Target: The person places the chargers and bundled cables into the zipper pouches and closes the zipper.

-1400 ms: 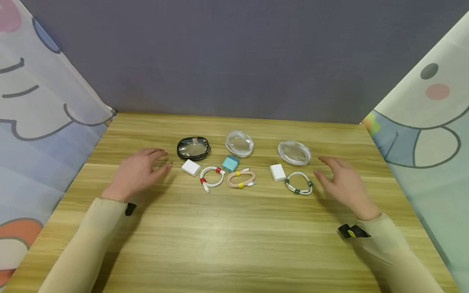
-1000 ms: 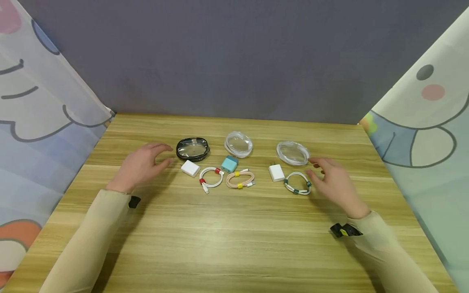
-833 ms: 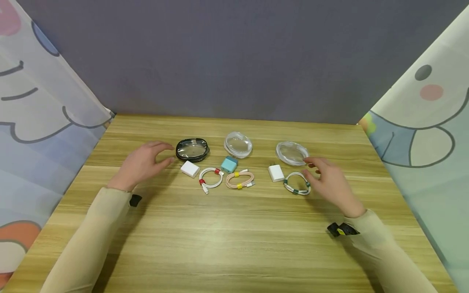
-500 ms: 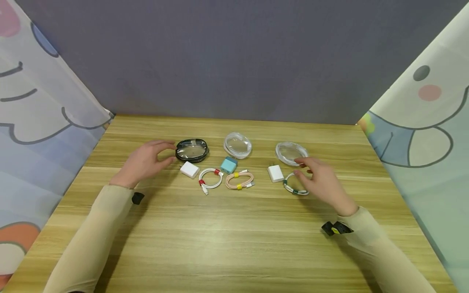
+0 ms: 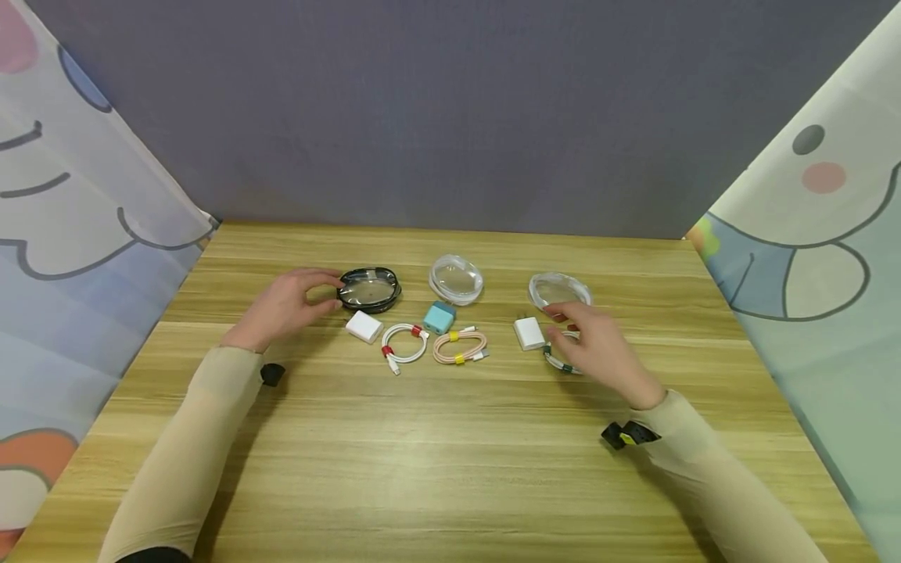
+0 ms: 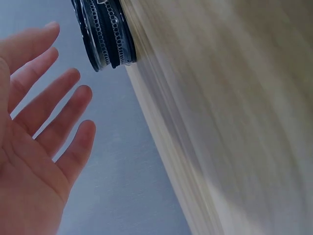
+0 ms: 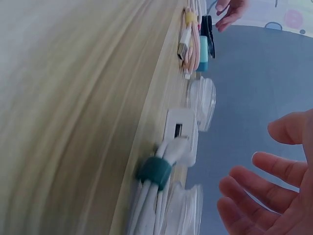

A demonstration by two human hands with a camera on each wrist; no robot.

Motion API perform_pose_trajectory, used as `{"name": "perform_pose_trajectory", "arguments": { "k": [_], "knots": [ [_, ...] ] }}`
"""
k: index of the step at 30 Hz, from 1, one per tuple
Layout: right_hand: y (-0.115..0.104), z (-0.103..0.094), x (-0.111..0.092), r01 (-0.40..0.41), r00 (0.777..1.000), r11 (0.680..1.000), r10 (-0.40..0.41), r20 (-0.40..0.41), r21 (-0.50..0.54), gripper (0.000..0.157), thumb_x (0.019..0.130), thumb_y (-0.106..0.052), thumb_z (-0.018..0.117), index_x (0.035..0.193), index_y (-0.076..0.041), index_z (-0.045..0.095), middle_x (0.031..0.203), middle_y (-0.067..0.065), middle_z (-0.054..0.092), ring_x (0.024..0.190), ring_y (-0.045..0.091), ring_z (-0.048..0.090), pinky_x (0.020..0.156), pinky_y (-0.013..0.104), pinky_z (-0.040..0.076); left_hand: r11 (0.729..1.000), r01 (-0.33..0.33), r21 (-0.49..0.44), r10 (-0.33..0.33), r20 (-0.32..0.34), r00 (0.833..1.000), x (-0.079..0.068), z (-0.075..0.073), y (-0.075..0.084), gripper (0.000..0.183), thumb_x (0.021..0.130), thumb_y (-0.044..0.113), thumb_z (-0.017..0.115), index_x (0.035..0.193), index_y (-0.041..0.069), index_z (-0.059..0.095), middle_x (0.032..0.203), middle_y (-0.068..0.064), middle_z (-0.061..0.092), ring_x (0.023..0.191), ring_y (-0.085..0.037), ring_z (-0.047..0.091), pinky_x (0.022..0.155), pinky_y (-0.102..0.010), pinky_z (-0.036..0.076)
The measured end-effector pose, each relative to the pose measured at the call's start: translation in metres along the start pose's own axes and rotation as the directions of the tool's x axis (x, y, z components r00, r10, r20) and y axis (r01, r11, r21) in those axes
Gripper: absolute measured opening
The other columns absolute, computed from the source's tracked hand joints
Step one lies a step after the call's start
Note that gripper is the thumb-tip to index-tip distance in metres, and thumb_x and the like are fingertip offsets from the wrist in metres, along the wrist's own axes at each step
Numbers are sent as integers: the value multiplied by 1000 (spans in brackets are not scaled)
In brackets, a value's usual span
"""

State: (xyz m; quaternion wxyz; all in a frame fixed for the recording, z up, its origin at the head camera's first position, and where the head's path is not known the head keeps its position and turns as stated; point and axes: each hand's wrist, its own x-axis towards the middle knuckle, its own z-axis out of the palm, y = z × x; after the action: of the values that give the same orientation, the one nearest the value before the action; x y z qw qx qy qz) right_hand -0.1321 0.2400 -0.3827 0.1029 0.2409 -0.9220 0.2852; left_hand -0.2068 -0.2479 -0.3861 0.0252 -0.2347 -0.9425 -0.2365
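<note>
My left hand reaches to the left edge of a clear zip pouch with black trim, fingertips right at its rim. In the left wrist view the fingers are spread and the palm holds nothing. My right hand hovers over a coiled white cable with green ties and hides part of it. Its fingers are loosely bent, with nothing between them. A white charger lies just left of the fingertips, and a clear pouch with white trim lies behind them.
Another white-trimmed clear pouch sits at mid-table. In front are a blue charger and a pink cable with yellow ties. Further left lie a white charger and a red-tied white cable. A grey panel stands behind.
My right hand has moved left, from beside the green-tied cable to over it. My left hand has shifted slightly right, up to the black-trimmed pouch. The objects lie as before.
</note>
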Motion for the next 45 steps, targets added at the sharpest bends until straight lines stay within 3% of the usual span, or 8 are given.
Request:
{"name": "perform_pose_trajectory", "arguments": {
  "k": [12, 19, 39, 45],
  "knots": [
    [-16, 14, 14, -24, 999, 993, 19, 50, 114, 33, 96, -17, 67, 124, 1, 65, 118, 13, 68, 105, 29, 65, 81, 46, 56, 992, -38, -120, 46, 73, 996, 8, 4, -2, 36, 87, 14, 78, 122, 11, 70, 146, -8, 52, 135, -35, 43, 111, -56, 31],
    [-22, 24, 21, -24, 996, 981, 7, 87, 193, 33, 97, -13, 65, 126, 4, 63, 119, 15, 67, 106, 28, 65, 84, 45, 56, 986, -111, -125, 121, 72, 990, 12, 8, -3, 36, 83, 6, 80, 118, 7, 71, 142, -14, 54, 132, -38, 46, 109, -55, 34],
    [-38, 46, 44, 14, 992, 959, -49, 115, 283, 32, 95, -7, 67, 124, 4, 64, 121, 16, 67, 102, 27, 66, 84, 39, 56, 990, -98, -98, 106, 83, 991, 13, 8, 1, 34, 86, 1, 76, 119, 5, 70, 136, -14, 60, 129, -37, 49, 109, -55, 34],
    [-43, 52, 47, 3, 989, 941, -53, 139, 338, 31, 96, -11, 66, 123, 5, 64, 121, 17, 67, 108, 28, 64, 87, 43, 55, 991, -58, -124, 72, 107, 992, 12, 8, 0, 34, 87, 2, 75, 121, 6, 70, 139, -10, 59, 130, -36, 50, 108, -54, 36]
  ]
}}
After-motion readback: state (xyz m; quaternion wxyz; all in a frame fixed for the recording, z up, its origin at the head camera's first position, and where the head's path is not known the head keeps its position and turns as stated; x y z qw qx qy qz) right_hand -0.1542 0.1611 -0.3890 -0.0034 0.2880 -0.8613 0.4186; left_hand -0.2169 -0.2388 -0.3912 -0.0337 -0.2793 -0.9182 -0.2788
